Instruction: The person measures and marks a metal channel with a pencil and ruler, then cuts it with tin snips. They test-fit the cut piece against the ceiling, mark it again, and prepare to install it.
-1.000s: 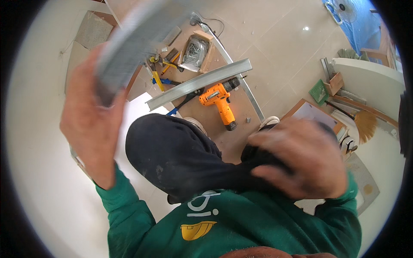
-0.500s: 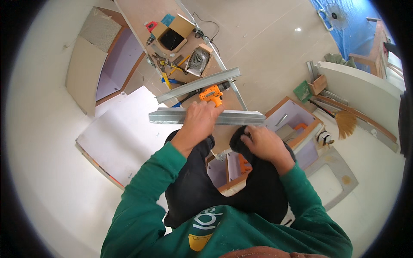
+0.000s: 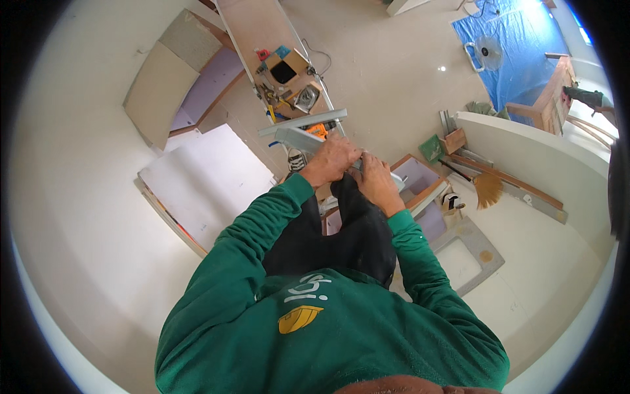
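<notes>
My left hand (image 3: pixel 333 159) and my right hand (image 3: pixel 377 182) grip a pale metal channel (image 3: pixel 294 140), which slants down to the right over my legs. Their fingers are wrapped on it close together, hiding its middle. Just beyond, a second metal channel (image 3: pixel 303 121) lies across the end of a long plank platform (image 3: pixel 252 29), over an orange drill (image 3: pixel 317 131) that is partly hidden. Farther along the platform are pliers (image 3: pixel 279 98), an open cardboard box (image 3: pixel 300 62) and a box of small metal pieces (image 3: pixel 307 100).
White boards (image 3: pixel 200 180) lie at left, below an opened cabinet (image 3: pixel 203 98). An open-topped cabinet (image 3: pixel 420 178), a broom (image 3: pixel 489 190) and scrap strips are at right, along a low white wall (image 3: pixel 518 138). A fan (image 3: pixel 485 51) stands on blue sheeting (image 3: pixel 525 33) at back right.
The channel, earlier raised in my left hand, came down into both hands and has turned from level to slanting. My hands have moved closer together. The view now takes in more room ahead.
</notes>
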`<state>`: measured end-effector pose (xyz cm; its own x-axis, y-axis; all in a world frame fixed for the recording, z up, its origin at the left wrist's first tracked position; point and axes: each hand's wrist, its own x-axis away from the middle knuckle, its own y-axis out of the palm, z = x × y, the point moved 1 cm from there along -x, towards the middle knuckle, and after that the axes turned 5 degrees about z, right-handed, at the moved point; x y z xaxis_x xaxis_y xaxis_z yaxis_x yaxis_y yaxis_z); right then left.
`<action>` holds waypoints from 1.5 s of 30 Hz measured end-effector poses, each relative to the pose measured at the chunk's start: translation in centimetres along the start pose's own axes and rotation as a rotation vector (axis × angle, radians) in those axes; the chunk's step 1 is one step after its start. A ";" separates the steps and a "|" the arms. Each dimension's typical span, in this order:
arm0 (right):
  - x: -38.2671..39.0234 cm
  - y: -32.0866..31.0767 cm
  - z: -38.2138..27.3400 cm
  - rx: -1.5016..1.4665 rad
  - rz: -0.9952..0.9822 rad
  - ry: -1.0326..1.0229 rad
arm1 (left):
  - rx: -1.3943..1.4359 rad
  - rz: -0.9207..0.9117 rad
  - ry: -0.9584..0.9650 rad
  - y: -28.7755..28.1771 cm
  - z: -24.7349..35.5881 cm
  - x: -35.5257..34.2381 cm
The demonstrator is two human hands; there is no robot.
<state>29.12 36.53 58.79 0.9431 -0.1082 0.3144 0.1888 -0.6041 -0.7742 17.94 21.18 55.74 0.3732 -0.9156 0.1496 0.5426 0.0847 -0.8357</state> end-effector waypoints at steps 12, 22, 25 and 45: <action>3.0 -14.9 -4.6 -0.224 -0.018 0.305 | 0.256 0.598 -0.018 -26.0 8.8 3.5; 7.8 -21.0 -6.1 -0.216 0.125 0.386 | 0.124 1.522 0.243 -45.7 14.1 14.1; 8.0 -24.1 -8.6 -0.187 0.167 0.352 | -0.047 1.731 0.461 -51.4 16.6 17.7; 10.8 -30.0 -10.2 -0.271 0.538 0.377 | -0.131 2.029 0.740 -61.5 21.5 17.6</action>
<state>30.82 45.45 90.99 0.7179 -0.6833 0.1336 -0.3974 -0.5597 -0.7272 7.26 8.32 121.13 -0.0816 0.4233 -0.9023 -0.1684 0.8865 0.4311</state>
